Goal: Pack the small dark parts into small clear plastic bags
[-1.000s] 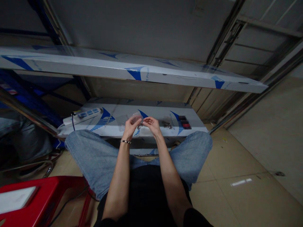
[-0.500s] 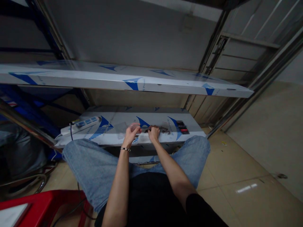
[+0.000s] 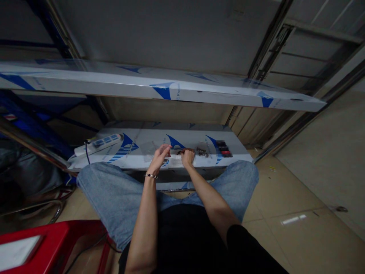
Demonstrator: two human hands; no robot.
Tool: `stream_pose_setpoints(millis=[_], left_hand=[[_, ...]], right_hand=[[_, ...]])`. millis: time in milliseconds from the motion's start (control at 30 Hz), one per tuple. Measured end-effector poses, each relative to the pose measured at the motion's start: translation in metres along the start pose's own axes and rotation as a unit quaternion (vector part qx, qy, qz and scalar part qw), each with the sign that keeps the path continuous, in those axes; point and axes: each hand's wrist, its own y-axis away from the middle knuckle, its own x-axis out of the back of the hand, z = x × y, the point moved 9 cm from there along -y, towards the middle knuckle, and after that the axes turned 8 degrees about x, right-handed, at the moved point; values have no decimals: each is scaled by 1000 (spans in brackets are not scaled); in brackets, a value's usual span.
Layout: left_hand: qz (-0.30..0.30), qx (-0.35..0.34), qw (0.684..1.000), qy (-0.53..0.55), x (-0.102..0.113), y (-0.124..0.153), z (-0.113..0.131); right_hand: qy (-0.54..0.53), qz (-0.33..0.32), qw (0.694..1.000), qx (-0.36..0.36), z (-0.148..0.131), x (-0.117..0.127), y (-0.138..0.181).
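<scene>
Centre frame: left hand point(image 3: 160, 156) half-curled, right hand point(image 3: 188, 157) bent downward beside small parts point(image 3: 203, 153); grasps indiscernible. Likely sorting; calls for fingertip precision.

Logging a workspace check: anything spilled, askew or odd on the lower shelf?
Nothing looks damaged. Small dark parts lie loose beside the right hand, maybe deliberately. The power strip lies askew, not square with the shelf.

Low silvery shelf point(image 3: 196, 132) with blue shapes, white power strip point(image 3: 107, 140) at its left end, thin clear plastic point(image 3: 147, 150), small brown bits point(image 3: 203, 153), blurry black-and-red thing point(image 3: 224, 149) toward the right.
</scene>
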Motion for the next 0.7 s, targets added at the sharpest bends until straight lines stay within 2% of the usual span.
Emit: stream_pose_setpoints(millis=[133,233,433,700], left_hand=[[9,21,999,30,5,-4,-6],[-6,25,998,49,3,-3,-7],[-33,-6,998,49,-5,-1,2],[-38,-19,997,66,-6,-3,0]], right_hand=[[-1,-14,1000,3,-1,-4,0],[-1,-12,1000,2,0,-3,-1],[1,-21,1000,11,2,0,-8],[37,-17,997,73,-9,1,-9]])
